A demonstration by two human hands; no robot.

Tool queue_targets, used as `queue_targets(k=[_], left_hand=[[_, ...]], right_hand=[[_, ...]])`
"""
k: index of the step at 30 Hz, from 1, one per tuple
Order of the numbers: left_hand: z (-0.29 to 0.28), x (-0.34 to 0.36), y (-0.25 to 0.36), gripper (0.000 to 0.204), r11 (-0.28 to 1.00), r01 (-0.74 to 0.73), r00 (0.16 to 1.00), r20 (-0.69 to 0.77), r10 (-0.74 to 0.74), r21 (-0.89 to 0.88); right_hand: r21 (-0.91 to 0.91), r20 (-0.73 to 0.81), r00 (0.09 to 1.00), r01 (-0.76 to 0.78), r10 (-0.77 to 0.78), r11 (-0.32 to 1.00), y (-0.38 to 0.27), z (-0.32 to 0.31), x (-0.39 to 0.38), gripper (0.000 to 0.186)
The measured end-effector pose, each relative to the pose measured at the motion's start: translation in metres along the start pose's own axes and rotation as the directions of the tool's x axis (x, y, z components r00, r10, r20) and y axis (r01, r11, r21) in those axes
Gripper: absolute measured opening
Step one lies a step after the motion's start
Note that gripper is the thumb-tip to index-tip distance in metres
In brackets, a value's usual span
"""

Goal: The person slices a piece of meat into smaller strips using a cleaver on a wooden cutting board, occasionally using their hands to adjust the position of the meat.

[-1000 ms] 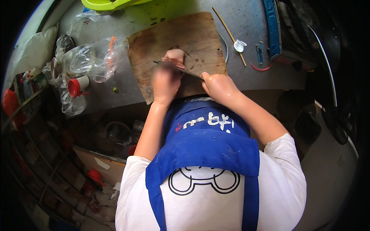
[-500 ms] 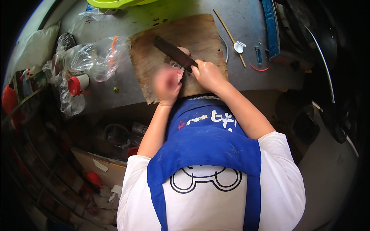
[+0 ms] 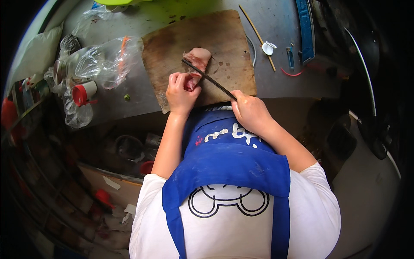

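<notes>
Looking down from the head view: left hand (image 3: 181,91) curled over the near end of a pink piece of meat (image 3: 197,58), fingers pressed together on it, pinning it to the wooden cutting board (image 3: 224,43). Right hand (image 3: 250,110) wrapped tight round the handle of a dark knife (image 3: 206,77), grip closed on it. Blade running long and slanted, from the right hand up and left across the meat, edge touching it just beyond the left fingertips. Meat lying ahead of both hands, its long axis pointing away from the body, left hand the nearer. Off to the left on the grey bench (image 3: 280,26), crumpled plastic bags (image 3: 92,64) and a red-capped bottle (image 3: 84,92); chopsticks (image 3: 258,35) to the right.
</notes>
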State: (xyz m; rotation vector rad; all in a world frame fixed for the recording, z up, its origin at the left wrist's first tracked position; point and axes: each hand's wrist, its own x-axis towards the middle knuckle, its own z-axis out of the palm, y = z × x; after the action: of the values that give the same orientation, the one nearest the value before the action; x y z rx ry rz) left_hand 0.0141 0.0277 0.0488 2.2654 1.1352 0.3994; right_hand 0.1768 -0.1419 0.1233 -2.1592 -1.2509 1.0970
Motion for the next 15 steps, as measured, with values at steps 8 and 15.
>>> queue_targets(k=[8, 15], left_hand=[[0.010, -0.003, -0.006, 0.029, 0.997, -0.013, 1.000, 0.013, 0.012, 0.072], [0.005, 0.004, -0.004, 0.029, 0.993, -0.063, 0.992, 0.112, 0.052, 0.101]], right_hand=[[0.072, 0.061, 0.998, -0.017, 0.012, 0.997, 0.005, 0.026, 0.000, 0.024], [0.018, 0.018, 1.000, -0.002, 0.002, 1.000, 0.006, 0.051, 0.029, 0.021]])
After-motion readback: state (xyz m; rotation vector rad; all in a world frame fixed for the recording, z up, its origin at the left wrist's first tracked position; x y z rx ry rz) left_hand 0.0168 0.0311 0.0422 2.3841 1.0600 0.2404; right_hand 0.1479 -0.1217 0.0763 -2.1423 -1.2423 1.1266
